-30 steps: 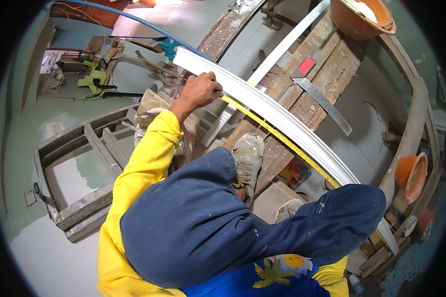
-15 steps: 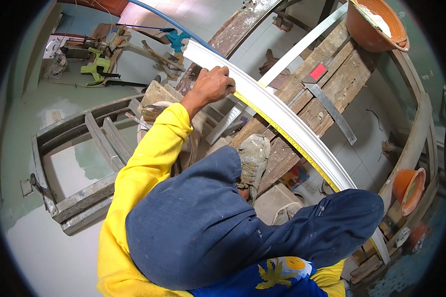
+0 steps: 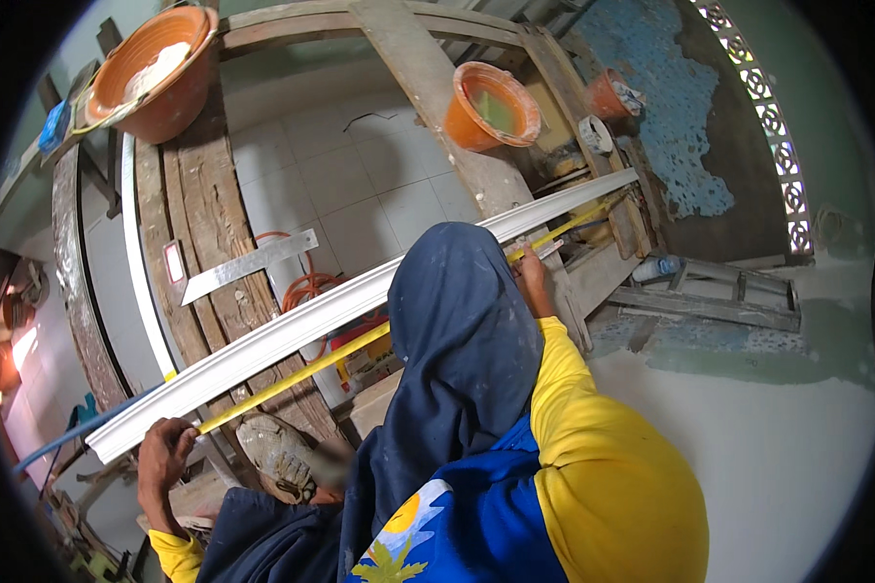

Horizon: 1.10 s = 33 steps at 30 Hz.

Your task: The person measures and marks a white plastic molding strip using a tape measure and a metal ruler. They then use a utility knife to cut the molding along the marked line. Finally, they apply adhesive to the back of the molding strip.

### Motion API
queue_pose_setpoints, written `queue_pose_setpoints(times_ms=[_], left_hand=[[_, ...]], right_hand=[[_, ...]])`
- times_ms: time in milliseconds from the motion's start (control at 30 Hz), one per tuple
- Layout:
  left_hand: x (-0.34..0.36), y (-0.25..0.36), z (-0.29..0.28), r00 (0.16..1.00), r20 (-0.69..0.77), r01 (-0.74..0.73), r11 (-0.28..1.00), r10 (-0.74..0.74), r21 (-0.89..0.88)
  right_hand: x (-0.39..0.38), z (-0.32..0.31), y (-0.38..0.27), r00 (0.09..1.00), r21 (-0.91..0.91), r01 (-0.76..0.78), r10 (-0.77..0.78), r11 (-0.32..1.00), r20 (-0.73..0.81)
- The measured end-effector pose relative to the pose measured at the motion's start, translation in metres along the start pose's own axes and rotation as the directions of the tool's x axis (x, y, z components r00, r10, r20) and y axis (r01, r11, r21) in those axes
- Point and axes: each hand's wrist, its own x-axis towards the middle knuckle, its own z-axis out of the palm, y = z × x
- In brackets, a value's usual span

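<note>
My left hand (image 3: 170, 449), at the lower left, has its fingertips closed on one end of a yellow measuring tape (image 3: 340, 354), near the left tip of a long white moulding (image 3: 282, 335). The tape runs alongside the moulding, partly hidden by my raised dark-trousered knee (image 3: 462, 311). My right hand (image 3: 530, 277), just beyond that knee, grips the tape by the moulding's right half; its fingertips are partly hidden. A metal square (image 3: 248, 262) lies on weathered planks (image 3: 233, 306) past the moulding, and my dusty shoe (image 3: 267, 457) is below the tape.
An orange bucket with white material (image 3: 175, 117) stands upper left, another orange bucket (image 3: 467, 126) on a board at upper middle, a smaller bucket (image 3: 608, 92) farther right. An orange cable (image 3: 311, 291) lies under the planks, a blue hose (image 3: 49, 442) at left, a metal frame (image 3: 710, 306) at right.
The view has swung round to the right. My right hand, earlier out of sight behind my leg, now shows on the tape. My left hand still holds the tape near the moulding's left end.
</note>
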Motion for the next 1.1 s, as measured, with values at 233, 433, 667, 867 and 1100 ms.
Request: queue_pose_setpoints(times_ms=[233, 433, 667, 867, 1100], left_hand=[[0.015, 0.066, 0.015, 0.99, 0.034, -0.14, 0.975, 0.136, 0.171], [0.038, 0.087, 0.039, 0.979, 0.101, -0.187, 0.975, 0.175, 0.121], [0.048, 0.099, 0.054, 0.972, 0.05, -0.234, 0.961, 0.229, 0.15], [0.052, 0.118, 0.059, 0.982, -0.024, -0.186, 0.98, 0.188, 0.068], [0.048, 0.111, 0.071, 0.979, -0.133, -0.147, 0.987, 0.154, 0.06]], right_hand=[[-0.009, 0.024, 0.007, 0.991, 0.261, 0.084, -0.052, 0.962, -0.127], [0.012, -0.008, -0.013, 0.973, 0.182, 0.21, -0.185, 0.961, -0.141], [-0.001, 0.011, -0.039, 0.955, 0.2, 0.242, -0.269, 0.949, 0.123], [-0.017, 0.061, -0.076, 0.938, 0.093, 0.216, -0.233, 0.972, 0.258], [-0.05, 0.119, -0.119, 0.807, -0.032, 0.34, -0.273, 0.94, 0.524]])
